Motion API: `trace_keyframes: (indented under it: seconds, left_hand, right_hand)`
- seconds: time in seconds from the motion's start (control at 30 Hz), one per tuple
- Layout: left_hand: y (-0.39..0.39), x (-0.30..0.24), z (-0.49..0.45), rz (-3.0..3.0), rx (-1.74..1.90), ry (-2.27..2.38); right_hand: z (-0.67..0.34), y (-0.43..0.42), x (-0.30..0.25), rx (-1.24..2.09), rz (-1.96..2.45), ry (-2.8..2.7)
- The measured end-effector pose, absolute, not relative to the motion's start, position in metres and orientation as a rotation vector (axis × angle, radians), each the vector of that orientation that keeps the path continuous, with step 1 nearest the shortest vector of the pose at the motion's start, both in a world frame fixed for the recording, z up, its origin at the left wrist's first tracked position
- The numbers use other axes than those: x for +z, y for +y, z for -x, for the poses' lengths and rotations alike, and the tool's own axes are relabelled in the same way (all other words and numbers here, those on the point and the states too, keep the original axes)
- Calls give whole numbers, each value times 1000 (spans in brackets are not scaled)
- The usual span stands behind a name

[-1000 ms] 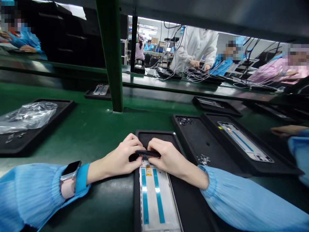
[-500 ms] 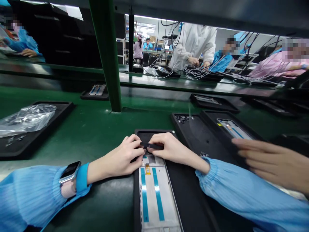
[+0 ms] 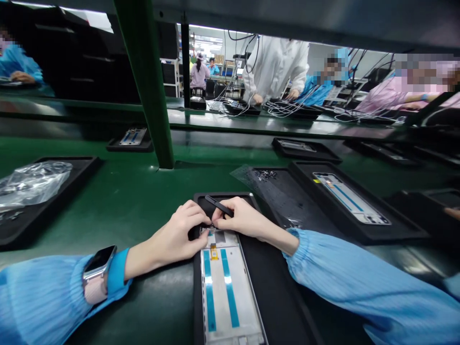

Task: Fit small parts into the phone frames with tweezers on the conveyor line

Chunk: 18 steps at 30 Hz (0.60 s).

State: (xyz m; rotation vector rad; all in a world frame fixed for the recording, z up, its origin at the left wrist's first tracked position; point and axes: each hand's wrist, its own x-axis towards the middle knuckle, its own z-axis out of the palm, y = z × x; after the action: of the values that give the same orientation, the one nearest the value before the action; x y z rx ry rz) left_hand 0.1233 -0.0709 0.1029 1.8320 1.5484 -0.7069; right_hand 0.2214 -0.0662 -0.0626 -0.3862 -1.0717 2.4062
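A phone frame [image 3: 228,297] with two blue strips and a small yellow-brown flex piece lies lengthwise on a black tray [image 3: 276,282]. At its far end my left hand [image 3: 185,227] is bent around the corner, with the thumb on the frame and the index finger near the upper edge. My right hand [image 3: 240,218] holds black tweezers [image 3: 219,205] that slant up to the left. Its fingertips meet the top of the frame close to my left index finger. Whatever small part lies between the fingertips is hidden.
To the right, a black tray [image 3: 278,196] holds small dark parts and clear plastic; beside it, another tray [image 3: 398,232] carries a second phone frame [image 3: 350,199]. A plastic bag [image 3: 36,182] lies on the left tray [image 3: 53,213]. A green post [image 3: 147,91] rises ahead. Co-workers sit and stand beyond.
The tweezers have turned in my right hand and now point up-left. Another person's hand at the right has withdrawn, uncovering the second phone frame. My left fingers have shifted slightly.
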Motion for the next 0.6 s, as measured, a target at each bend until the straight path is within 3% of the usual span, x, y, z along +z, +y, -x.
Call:
trace_keyframes:
  seconds: [0.13,0.37,0.6]
  left_hand:
    - [-70,100,-126,-1862,-731,1578]
    - [-61,106,-143,-2082,-1145,1228]
    - [-65,107,-127,-2032,-899,1327]
  right_hand:
    - [-222,-65,-60,2387,430,-1095]
    - [-225,-64,-61,2430,393,-781]
    - [-225,-73,-66,2236,630,-525]
